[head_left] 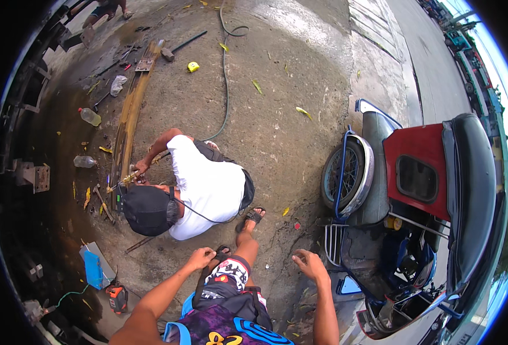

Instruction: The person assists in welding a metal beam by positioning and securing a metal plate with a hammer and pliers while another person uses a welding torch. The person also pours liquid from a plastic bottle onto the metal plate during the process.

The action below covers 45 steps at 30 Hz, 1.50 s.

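On stained concrete (283,132), a rusty beam (130,115) at a torch's (130,179) tip

Left of a crouching co-worker (211,184) in a white shirt and black cap lies the beam, long and narrow, flat on the ground. Its faces are mottled ochre and rust brown, with a darker strip along its length, and it looks slightly bowed in the fisheye view. Near the far end sits a greyish plate (144,65) with small holes; the near end is darker, partly hidden by the co-worker's cap. The co-worker's hand (142,167) holds the brass-coloured torch, a small bright spot at its tip close to the beam; whether they touch I cannot tell.

The person's own left grip (201,258) is near a sandalled foot, fingers bent and nothing visible in it; whether the fingertips meet I cannot tell. The right grip (311,265) hangs empty over concrete, fingers apart. Beside the beam lie a hammer (103,202) and two plastic bottles (87,162)
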Available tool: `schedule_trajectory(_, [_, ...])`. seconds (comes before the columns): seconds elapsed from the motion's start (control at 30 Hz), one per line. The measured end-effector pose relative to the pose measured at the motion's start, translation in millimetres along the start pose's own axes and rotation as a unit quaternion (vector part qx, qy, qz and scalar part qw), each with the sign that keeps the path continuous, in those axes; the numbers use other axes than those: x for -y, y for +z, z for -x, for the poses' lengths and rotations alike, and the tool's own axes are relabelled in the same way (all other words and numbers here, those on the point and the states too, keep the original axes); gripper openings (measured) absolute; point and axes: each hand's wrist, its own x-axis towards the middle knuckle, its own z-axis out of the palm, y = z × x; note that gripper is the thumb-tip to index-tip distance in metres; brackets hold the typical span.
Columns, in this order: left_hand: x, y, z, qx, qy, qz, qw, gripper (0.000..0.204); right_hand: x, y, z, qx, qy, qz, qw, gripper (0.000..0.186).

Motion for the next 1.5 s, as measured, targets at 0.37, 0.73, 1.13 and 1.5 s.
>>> schedule_trajectory(0.37, [-257.5,-36.5,-167.4,-0.179,0.04,0.105,0.977,0.038,-161.0,-185.6,-239.6,-0.072,0.082,-0.122,0.987,0.039])
schedule_trajectory(0.73, [-349.8,-93.9,-343.7,-0.481,-0.105,0.43,0.757,0.03,-149.9,-438.3,-494.1,0.167,0.016,0.289,0.943,0.045])
schedule_trajectory(1.13, [-461.0,-70.2,-463.4,-0.255,-0.422,0.612,0.618,0.034,580.9,-701.7,-925.6,-0.026,-0.246,0.114,0.962,0.039])
schedule_trajectory(1.5, [-591.1,-697.0,-483.4,-0.588,0.011,0.619,0.521,0.038,904.4,-666.9,-1068.5,0.283,-0.178,0.437,0.835,0.042])
